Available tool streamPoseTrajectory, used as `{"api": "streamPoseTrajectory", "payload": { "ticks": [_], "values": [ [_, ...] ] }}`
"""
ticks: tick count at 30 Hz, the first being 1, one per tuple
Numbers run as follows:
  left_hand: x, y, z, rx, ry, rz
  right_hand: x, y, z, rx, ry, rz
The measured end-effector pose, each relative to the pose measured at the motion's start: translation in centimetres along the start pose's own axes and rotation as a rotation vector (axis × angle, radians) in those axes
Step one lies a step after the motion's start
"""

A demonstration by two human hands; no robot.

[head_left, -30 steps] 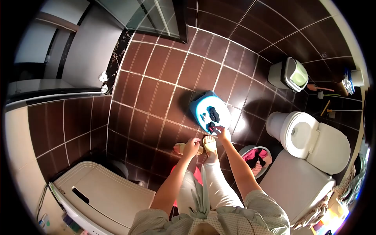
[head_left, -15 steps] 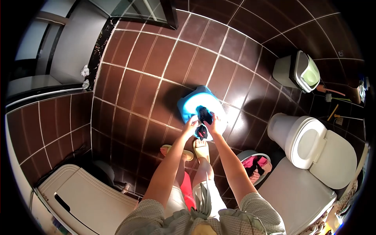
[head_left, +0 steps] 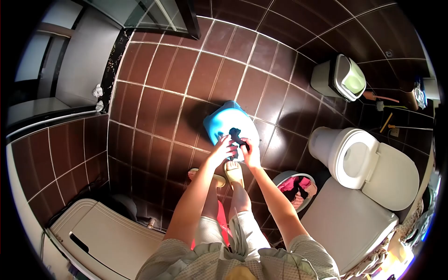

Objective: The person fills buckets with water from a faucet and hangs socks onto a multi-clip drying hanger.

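Cloth (head_left: 235, 134), dark and crumpled, lies over the sunlit top of a blue plastic piece (head_left: 218, 122) that could be a stool or a basin; the glare hides which. The person's right hand (head_left: 251, 153) grasps one end between thumb and fingers. The left hand (head_left: 223, 149) is just beside it, fingers bent over the lower dark part; whether it grips cannot be told, nor whether this is one item or two.

Handling of the cloth seems under way rather than finished, as it is bunched and not laid out. Pink and black garments (head_left: 301, 186) are heaped in a pale basin (head_left: 277, 180) to the right, touched by neither hand; whether they are done or waiting does not show.

Both hands work at the near edge of the blue piece, with a sandalled foot (head_left: 234, 173) close below. To the right, the basin and then the toilet (head_left: 329, 151) narrow the space. Most room for moving appears to be ahead and to the left, where tiled floor (head_left: 212, 74) runs towards the glass door (head_left: 164, 16)
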State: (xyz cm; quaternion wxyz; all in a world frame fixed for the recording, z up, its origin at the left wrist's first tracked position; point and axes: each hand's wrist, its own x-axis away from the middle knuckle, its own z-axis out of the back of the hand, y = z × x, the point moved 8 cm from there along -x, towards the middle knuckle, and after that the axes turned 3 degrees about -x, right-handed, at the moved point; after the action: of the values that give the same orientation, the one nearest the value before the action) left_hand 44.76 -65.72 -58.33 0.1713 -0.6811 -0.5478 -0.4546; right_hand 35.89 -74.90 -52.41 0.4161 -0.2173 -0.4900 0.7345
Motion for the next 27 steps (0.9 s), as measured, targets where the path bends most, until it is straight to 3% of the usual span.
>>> {"api": "streamPoseTrajectory", "payload": {
  "ticks": [3, 7, 9, 11, 13, 19, 21, 23, 25, 26, 27],
  "values": [
    [2.0, 0.4, -2.2, 0.030, 0.000, 0.002, 1.0, -5.9, 1.4, 0.072, -0.140, -0.099],
    [5.7, 1.0, -5.2, 0.315, -0.108, -0.015, 2.5, -11.5, 3.2, 0.214, -0.190, 0.013],
    [7.6, 2.2, -6.8, 0.295, -0.246, -0.098, 3.0, -14.2, 3.9, 0.258, -0.246, 0.055],
    [8.3, 2.9, -6.6, 0.333, -0.212, -0.146, 3.4, -17.0, 4.5, 0.267, -0.309, 0.144],
    [11.8, 5.0, -6.7, 0.222, 0.098, -0.223, 3.5, -20.4, 5.1, 0.263, -0.355, 0.205],
    [23.6, 13.0, -12.4, 0.041, 0.040, -0.508, 2.0, -28.9, 7.9, -0.253, -0.329, 0.138],
    [26.5, 14.9, -13.5, -0.214, 0.088, -0.599, 1.4, -30.4, 8.5, -0.456, -0.283, -0.012],
    [30.0, 15.9, -15.3, -0.281, 0.090, -0.693, 0.7, -32.4, 9.1, -0.703, -0.179, -0.131],
    [33.8, 17.1, -17.9, -0.337, 0.066, -0.731, 0.0, -35.6, 10.1, -0.725, -0.140, -0.193],
    [35.6, 17.7, -19.0, -0.357, 0.055, -0.793, -0.5, -37.8, 10.7, -0.751, -0.120, -0.119],
    [36.9, 18.0, -19.6, -0.326, 0.044, -0.785, -0.7, -39.1, 11.1, -0.613, -0.191, -0.133]
  ]
}}
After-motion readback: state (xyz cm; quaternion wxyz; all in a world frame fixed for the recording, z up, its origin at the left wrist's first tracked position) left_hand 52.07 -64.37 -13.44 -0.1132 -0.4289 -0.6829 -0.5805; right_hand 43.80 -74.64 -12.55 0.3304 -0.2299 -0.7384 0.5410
